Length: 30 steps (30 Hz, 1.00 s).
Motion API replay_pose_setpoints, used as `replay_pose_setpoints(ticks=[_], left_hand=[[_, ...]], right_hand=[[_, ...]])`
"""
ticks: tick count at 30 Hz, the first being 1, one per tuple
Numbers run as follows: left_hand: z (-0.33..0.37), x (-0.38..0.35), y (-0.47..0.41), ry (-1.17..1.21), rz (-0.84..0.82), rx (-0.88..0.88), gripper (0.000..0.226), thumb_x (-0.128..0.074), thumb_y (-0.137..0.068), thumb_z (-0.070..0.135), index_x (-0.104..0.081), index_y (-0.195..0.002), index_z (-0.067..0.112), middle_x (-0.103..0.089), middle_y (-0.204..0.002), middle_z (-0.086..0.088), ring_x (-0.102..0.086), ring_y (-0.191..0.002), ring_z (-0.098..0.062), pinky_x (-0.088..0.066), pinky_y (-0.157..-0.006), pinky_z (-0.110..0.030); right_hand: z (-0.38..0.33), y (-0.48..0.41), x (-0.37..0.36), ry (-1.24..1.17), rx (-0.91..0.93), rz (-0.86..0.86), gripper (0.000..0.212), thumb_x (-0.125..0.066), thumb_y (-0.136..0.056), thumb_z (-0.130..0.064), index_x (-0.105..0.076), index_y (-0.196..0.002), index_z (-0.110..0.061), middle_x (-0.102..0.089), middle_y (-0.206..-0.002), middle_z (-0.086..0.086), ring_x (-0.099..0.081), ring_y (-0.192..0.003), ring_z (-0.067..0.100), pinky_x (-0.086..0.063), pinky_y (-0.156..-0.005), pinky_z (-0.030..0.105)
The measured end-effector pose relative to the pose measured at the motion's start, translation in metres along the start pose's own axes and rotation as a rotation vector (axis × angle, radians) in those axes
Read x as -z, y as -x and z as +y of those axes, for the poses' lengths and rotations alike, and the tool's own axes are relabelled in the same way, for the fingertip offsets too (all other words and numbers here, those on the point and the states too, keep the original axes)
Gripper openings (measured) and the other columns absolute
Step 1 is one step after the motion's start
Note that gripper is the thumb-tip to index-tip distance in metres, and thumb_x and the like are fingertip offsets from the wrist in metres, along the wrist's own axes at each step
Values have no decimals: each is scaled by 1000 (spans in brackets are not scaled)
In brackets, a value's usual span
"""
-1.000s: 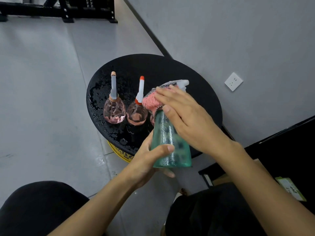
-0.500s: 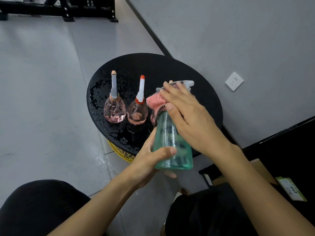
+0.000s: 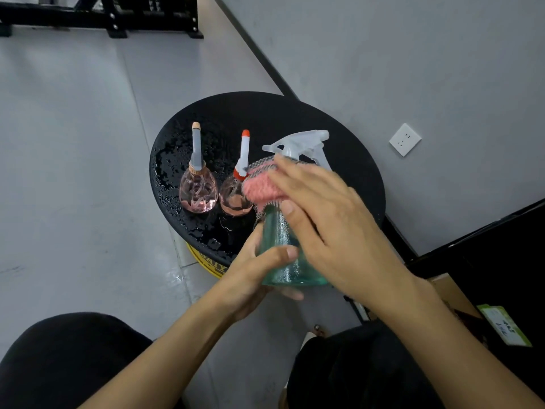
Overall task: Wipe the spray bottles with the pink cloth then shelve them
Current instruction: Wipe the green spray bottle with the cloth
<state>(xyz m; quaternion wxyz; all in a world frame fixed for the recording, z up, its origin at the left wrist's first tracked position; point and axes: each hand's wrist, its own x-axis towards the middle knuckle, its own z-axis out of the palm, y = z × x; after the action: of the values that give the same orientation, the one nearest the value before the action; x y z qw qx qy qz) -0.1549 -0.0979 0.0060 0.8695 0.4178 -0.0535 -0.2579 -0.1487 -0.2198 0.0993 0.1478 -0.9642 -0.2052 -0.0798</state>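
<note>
Fingers [image 3: 298, 180] of the right hand [image 3: 339, 228] are clasping the cloth [image 3: 261, 188] round the neck of the bottle [image 3: 284, 261]; the left hand [image 3: 250, 278] is gripping its base, above the surface [image 3: 295, 119] edge. Advised: gripping the wet base firmly while working the cloth downward, turning the bottle.

Pale grey floor [image 3: 73, 172], grey wall [image 3: 413, 54] with white socket [image 3: 405, 139], round black table [image 3: 280, 119], black shelf frame [image 3: 118, 13] at top left
</note>
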Motion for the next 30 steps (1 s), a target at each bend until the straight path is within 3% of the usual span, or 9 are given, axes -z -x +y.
replay_pose_setpoints(ticks=[4,8,13,17,19,21,24,27,30], left_hand=[[1,-1,0,-22,-35,-9,75,-69,-61,27,-45,-131,26,-71,-101,1,-71,-85,-25,-57,-47,-32],[0,2,-2,-6,1,-15,72,-69,-62,28,-46,-130,20,-71,-96,0,-71,-82,-24,-57,-46,-32],[0,2,-4,21,44,-8,68,-70,-63,31,-47,-124,12,-69,-87,-2,-70,-72,-19,-54,-48,-30],[0,2,-5,14,57,-1,70,-71,-56,31,-47,-118,9,-70,-78,1,-70,-66,-15,-53,-47,-28],[1,3,-4,6,28,1,67,-70,-56,29,-49,-116,7,-70,-80,-1,-70,-67,-19,-55,-46,-30],[3,4,-2,0,-3,-4,66,-70,-59,28,-52,-119,9,-72,-89,-6,-72,-76,-25,-57,-50,-33],[5,5,-1,-3,-6,-22,62,-71,-59,28,-56,-117,12,-73,-92,-5,-72,-81,-27,-59,-55,-35],[6,5,-1,-38,10,-23,82,-86,-52,41,-54,-122,12,-71,-96,-6,-72,-82,-26,-60,-64,-42],[8,5,-2,-30,41,-15,110,-87,-46,60,-46,-131,3,-67,-106,-14,-70,-88,-28,-58,-72,-50]], right_hand=[[14,-14,-6,-97,-64,-26,51,-27,-103,-36,-26,-152,-24,-15,-161,-13,1,-149,5,-8,-120,30],[7,-5,-12,-107,-53,-60,53,-23,-102,-37,-26,-152,-21,-15,-161,-12,1,-148,1,-1,-119,18],[-10,17,-11,-44,9,16,49,-26,-101,-32,-52,-139,-15,-43,-150,-6,-27,-142,8,-28,-115,30],[-10,16,-11,-28,7,62,46,-31,-99,-31,-55,-136,-16,-46,-147,-7,-38,-133,13,-42,-102,41],[1,7,-11,-21,-9,64,47,-30,-101,-32,-47,-142,-18,-38,-153,-7,-33,-136,14,-39,-106,42],[13,-3,-13,-69,-45,41,49,-27,-103,-34,-34,-149,-20,-24,-159,-9,-14,-147,11,-26,-117,40],[19,-6,-17,-216,-74,-14,53,-24,-103,-38,-22,-153,-21,-10,-162,-13,9,-146,-1,-2,-119,18],[12,4,-19,-211,-57,-28,53,-25,-104,-36,-22,-153,-18,-10,-162,-11,7,-147,-1,2,-115,10],[3,21,-18,-156,-23,-12,52,-26,-103,-35,-28,-151,-15,-18,-161,-6,-1,-148,3,-8,-120,21]])
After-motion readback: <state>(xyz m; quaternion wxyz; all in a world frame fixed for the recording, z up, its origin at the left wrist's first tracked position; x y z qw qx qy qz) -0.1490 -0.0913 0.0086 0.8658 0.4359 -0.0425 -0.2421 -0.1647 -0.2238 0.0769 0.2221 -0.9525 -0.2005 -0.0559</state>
